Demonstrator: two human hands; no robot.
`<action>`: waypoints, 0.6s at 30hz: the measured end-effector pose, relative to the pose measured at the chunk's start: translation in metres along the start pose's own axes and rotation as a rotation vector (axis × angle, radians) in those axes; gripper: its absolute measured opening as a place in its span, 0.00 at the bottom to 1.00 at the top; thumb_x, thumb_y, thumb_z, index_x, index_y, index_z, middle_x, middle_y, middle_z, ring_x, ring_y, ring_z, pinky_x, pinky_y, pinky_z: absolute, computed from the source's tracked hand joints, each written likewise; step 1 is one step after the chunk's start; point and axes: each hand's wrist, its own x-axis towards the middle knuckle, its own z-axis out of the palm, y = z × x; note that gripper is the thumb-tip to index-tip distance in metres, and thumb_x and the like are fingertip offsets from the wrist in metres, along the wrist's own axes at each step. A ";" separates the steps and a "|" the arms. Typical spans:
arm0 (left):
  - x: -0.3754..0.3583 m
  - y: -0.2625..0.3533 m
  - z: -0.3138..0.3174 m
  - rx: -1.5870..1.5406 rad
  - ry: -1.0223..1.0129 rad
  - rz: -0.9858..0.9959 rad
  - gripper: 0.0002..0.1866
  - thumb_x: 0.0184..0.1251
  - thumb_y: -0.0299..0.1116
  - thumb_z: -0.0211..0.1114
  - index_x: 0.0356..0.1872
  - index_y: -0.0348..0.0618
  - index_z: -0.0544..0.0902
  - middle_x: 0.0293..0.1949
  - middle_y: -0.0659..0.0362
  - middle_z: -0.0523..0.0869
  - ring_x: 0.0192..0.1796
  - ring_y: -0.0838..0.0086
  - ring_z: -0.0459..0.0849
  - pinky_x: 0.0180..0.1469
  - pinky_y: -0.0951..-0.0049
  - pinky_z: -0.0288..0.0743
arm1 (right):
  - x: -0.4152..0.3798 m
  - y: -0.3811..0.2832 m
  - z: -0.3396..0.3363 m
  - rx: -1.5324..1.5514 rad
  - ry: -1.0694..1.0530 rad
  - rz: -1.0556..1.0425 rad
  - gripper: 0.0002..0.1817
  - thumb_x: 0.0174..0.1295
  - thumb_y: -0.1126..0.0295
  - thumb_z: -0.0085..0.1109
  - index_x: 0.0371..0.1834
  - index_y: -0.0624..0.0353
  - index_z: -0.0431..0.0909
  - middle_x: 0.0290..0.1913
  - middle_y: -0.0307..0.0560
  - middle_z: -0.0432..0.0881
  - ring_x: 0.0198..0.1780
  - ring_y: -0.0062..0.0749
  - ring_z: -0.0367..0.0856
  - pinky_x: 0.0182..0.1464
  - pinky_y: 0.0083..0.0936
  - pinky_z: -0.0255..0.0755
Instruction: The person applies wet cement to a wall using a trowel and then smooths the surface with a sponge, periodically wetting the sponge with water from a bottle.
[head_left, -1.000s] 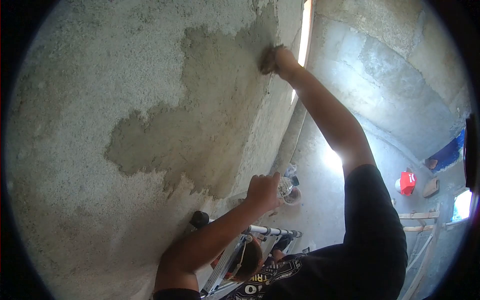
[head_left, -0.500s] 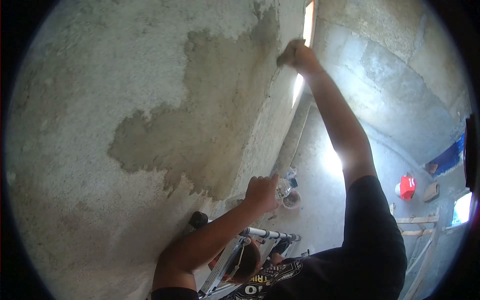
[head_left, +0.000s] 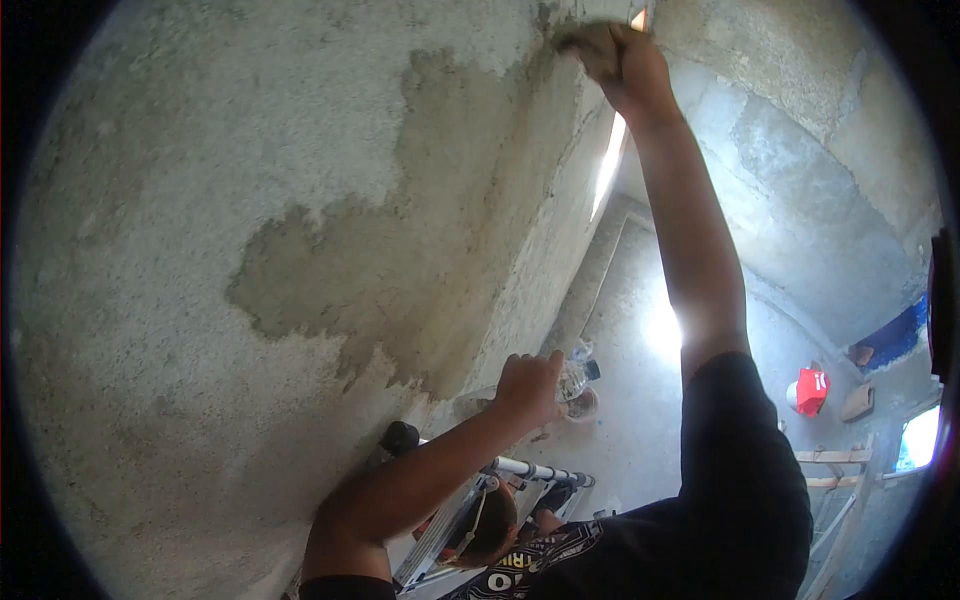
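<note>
My right hand [head_left: 642,75] is raised high and closed around a grey-brown sponge [head_left: 597,48]. The sponge is at the upper corner of a rough cement wall [head_left: 180,200], by the edge of a dark, damp-looking patch [head_left: 420,230]. Lower down, my left hand [head_left: 530,388] grips a clear plastic bottle [head_left: 574,380] with a dark cap, tilted so the cap points right. My fingers hide part of the bottle.
Below my left arm stands an aluminium ladder [head_left: 545,470] close to the wall. A small tub [head_left: 580,406] sits on the concrete floor [head_left: 625,440]. Farther right are a red-and-white object [head_left: 810,391] and a wooden frame [head_left: 835,457]. A bright narrow opening [head_left: 608,165] runs beside the wall.
My right hand has moved upward with the sponge, towards the top of the damp patch. My left hand keeps the bottle in nearly the same place.
</note>
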 end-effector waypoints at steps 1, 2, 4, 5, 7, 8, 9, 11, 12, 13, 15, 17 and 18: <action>0.001 0.000 -0.003 0.012 -0.019 -0.011 0.33 0.43 0.48 0.77 0.46 0.40 0.74 0.35 0.53 0.85 0.41 0.60 0.85 0.47 0.63 0.74 | -0.009 0.017 -0.023 -0.049 0.067 0.062 0.15 0.72 0.68 0.40 0.39 0.68 0.74 0.35 0.55 0.81 0.37 0.41 0.81 0.45 0.36 0.76; 0.002 0.000 -0.004 0.011 -0.005 -0.019 0.33 0.43 0.48 0.77 0.46 0.40 0.74 0.35 0.53 0.85 0.41 0.60 0.85 0.47 0.63 0.74 | -0.012 0.042 -0.050 -0.100 0.131 0.123 0.15 0.72 0.67 0.39 0.40 0.68 0.74 0.36 0.55 0.81 0.39 0.39 0.81 0.46 0.35 0.76; 0.000 0.002 -0.003 0.012 -0.038 -0.010 0.33 0.43 0.50 0.77 0.47 0.40 0.74 0.36 0.52 0.85 0.41 0.61 0.85 0.47 0.63 0.74 | -0.015 0.079 -0.079 -0.446 0.248 0.289 0.15 0.69 0.63 0.44 0.49 0.62 0.72 0.42 0.51 0.79 0.40 0.37 0.81 0.35 0.31 0.75; -0.001 0.003 -0.001 0.009 -0.041 -0.011 0.33 0.43 0.50 0.77 0.47 0.40 0.74 0.36 0.52 0.85 0.41 0.61 0.85 0.47 0.63 0.74 | -0.021 0.089 -0.080 -0.536 0.237 0.333 0.15 0.68 0.63 0.44 0.49 0.62 0.72 0.43 0.51 0.79 0.39 0.36 0.81 0.35 0.31 0.75; 0.000 0.003 0.002 0.013 -0.051 0.000 0.34 0.43 0.51 0.77 0.47 0.41 0.74 0.36 0.52 0.85 0.42 0.61 0.85 0.46 0.64 0.73 | -0.034 0.098 -0.060 -0.571 0.244 0.372 0.15 0.68 0.64 0.44 0.48 0.62 0.73 0.43 0.52 0.79 0.38 0.35 0.81 0.35 0.31 0.75; 0.001 0.002 0.003 0.018 -0.053 0.002 0.34 0.43 0.51 0.77 0.47 0.41 0.74 0.36 0.52 0.85 0.42 0.61 0.85 0.46 0.64 0.73 | -0.026 0.102 -0.052 -0.434 0.204 0.313 0.15 0.68 0.64 0.43 0.42 0.66 0.76 0.39 0.54 0.81 0.34 0.37 0.82 0.34 0.31 0.75; 0.001 0.002 0.003 0.018 -0.041 0.001 0.34 0.43 0.51 0.77 0.47 0.41 0.74 0.36 0.53 0.85 0.41 0.61 0.85 0.46 0.63 0.73 | -0.026 0.084 -0.026 -0.424 0.197 0.261 0.15 0.68 0.65 0.44 0.39 0.67 0.76 0.35 0.54 0.81 0.30 0.38 0.82 0.33 0.31 0.74; -0.001 0.001 0.009 0.014 -0.046 0.000 0.34 0.43 0.51 0.77 0.47 0.41 0.74 0.35 0.53 0.85 0.41 0.61 0.85 0.46 0.63 0.73 | -0.014 0.050 0.004 -0.431 0.144 0.121 0.15 0.69 0.67 0.46 0.33 0.68 0.76 0.26 0.54 0.80 0.21 0.42 0.79 0.32 0.32 0.73; -0.001 0.001 0.012 0.022 -0.034 0.004 0.33 0.43 0.51 0.77 0.46 0.42 0.74 0.35 0.53 0.85 0.41 0.61 0.85 0.46 0.63 0.73 | 0.003 0.047 -0.002 -0.270 0.094 0.110 0.12 0.70 0.66 0.49 0.40 0.65 0.76 0.36 0.46 0.82 0.32 0.31 0.80 0.36 0.27 0.75; 0.001 0.000 0.012 0.031 -0.013 0.009 0.33 0.43 0.51 0.77 0.46 0.42 0.74 0.35 0.53 0.85 0.41 0.61 0.85 0.46 0.63 0.73 | 0.010 0.040 -0.001 -0.068 0.064 0.029 0.12 0.70 0.67 0.48 0.39 0.66 0.75 0.40 0.48 0.82 0.35 0.32 0.81 0.38 0.28 0.77; 0.000 0.002 0.005 0.024 -0.030 0.005 0.33 0.42 0.50 0.77 0.46 0.42 0.74 0.35 0.53 0.85 0.41 0.61 0.85 0.46 0.63 0.73 | 0.011 0.023 -0.009 -0.301 -0.042 -0.115 0.13 0.70 0.66 0.47 0.39 0.66 0.75 0.41 0.49 0.82 0.37 0.34 0.82 0.39 0.28 0.79; -0.001 0.002 0.001 0.015 -0.039 -0.004 0.33 0.42 0.50 0.77 0.46 0.42 0.74 0.35 0.53 0.85 0.41 0.61 0.85 0.46 0.63 0.73 | -0.006 0.025 -0.016 -0.239 0.096 -0.030 0.13 0.70 0.66 0.46 0.40 0.67 0.75 0.40 0.50 0.82 0.37 0.35 0.83 0.39 0.30 0.79; -0.001 0.001 0.000 0.003 -0.031 -0.005 0.33 0.42 0.50 0.77 0.46 0.42 0.74 0.35 0.53 0.85 0.41 0.61 0.85 0.46 0.63 0.73 | -0.011 0.032 -0.029 -0.178 0.237 0.057 0.13 0.69 0.66 0.46 0.41 0.67 0.75 0.40 0.51 0.82 0.37 0.36 0.83 0.39 0.31 0.80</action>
